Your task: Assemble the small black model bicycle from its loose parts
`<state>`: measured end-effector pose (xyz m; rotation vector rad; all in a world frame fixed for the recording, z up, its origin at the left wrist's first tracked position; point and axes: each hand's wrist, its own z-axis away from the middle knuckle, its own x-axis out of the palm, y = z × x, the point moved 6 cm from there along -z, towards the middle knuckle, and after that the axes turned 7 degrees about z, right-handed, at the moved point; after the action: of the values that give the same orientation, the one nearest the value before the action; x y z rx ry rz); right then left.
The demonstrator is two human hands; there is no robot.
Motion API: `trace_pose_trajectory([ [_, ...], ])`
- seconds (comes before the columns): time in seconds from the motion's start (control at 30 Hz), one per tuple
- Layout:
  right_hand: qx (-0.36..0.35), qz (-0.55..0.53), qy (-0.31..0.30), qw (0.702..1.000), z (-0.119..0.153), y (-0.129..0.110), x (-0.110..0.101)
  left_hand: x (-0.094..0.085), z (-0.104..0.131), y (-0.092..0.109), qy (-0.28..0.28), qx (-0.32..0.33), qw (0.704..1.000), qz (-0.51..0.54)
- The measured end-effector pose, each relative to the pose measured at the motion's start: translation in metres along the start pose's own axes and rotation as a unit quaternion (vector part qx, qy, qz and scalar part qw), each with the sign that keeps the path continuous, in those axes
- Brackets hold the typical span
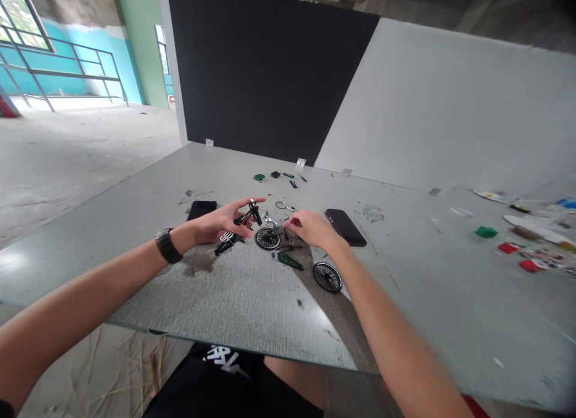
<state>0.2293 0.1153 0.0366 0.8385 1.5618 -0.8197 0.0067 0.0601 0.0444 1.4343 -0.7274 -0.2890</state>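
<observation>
Black model bicycle frame (254, 213) is tilted above the worktop (193, 298), in the grip of the left hand (216, 223), between thumb and fingers. Just right of this grip is a spoked wheel (267, 238). Then the right hand (310, 227) has its fingertips pinched near small parts (269, 219); I cannot tell if they hold one.

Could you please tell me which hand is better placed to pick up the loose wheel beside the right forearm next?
Probably the right: the right hand is nearer the loose wheel, while the left hand holds the black frame. I can't tell whether the right fingers hold something small.
</observation>
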Motion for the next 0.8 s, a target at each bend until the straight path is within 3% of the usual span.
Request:
trace_pose_trajectory([
  [0.23,0.07,0.02,-0.05,0.996,-0.003,-0.006,0.015,0.002,-0.001,0.001,-0.006,0.006,1.0,-0.021],
  [0.5,0.136,0.06,-0.132,0.98,0.002,-0.012,0.015,0.0,-0.001,0.0,0.005,0.012,0.999,-0.031],
  [0.67,0.156,0.072,-0.135,0.976,0.005,-0.015,0.018,-0.002,-0.002,-0.001,0.004,0.012,0.999,-0.038],
  [0.8,0.158,0.073,-0.102,0.979,0.006,-0.011,0.015,-0.002,-0.001,-0.001,0.006,0.009,0.999,-0.032],
])
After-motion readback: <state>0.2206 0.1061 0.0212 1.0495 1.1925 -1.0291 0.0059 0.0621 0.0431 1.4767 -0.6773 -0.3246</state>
